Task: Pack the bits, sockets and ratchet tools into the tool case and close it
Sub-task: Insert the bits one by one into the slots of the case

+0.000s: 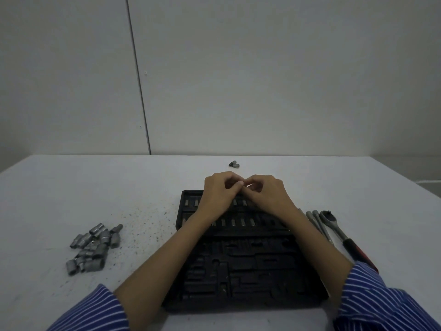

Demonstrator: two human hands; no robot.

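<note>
Left hand (220, 192) and right hand (266, 192) curled, fingertips meeting over open case (238, 266) at 12 o'clock; held thing unclear. Sockets (93, 247) at 9 o'clock, ratchet (338, 231) at 3.

Sockets (94, 248) lie left of the case (238, 266), ratchet (343, 237) right.

Black tool case (238, 266) open flat (bits (232, 222) slotted in far rows); sockets (94, 247) heaped left, ratchet (338, 231) right.

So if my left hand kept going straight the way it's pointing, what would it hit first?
Your right hand: the left hand points toward it, fingertips about touching above the case. Depth is hard to judge.
</note>
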